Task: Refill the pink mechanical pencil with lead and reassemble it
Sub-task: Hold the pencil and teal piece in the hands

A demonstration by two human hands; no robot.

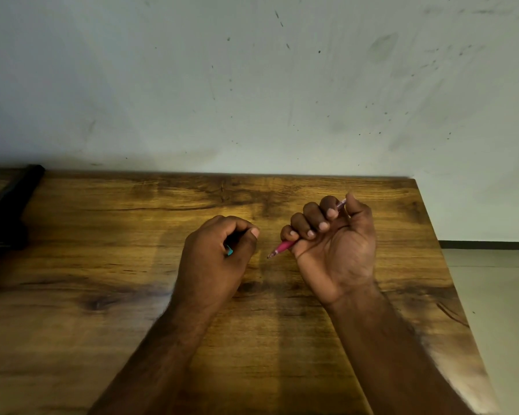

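The pink mechanical pencil [283,246] lies across my right hand [334,247], which is closed in a fist around its barrel. Its metal tip points down-left toward the table, and its upper end pokes out between my thumb and forefinger at the top of the fist. My left hand [219,253] is curled shut to the left of the pencil tip, with a small teal object [229,250] just showing between thumb and fingers; most of that object is hidden, so what it is stays unclear. The two hands are a short gap apart.
Both forearms rest over a wooden table [102,265] pushed against a scuffed pale wall [252,85]. A black object [9,205] sits at the table's far left. The table's right edge runs diagonally near my right arm, with floor beyond.
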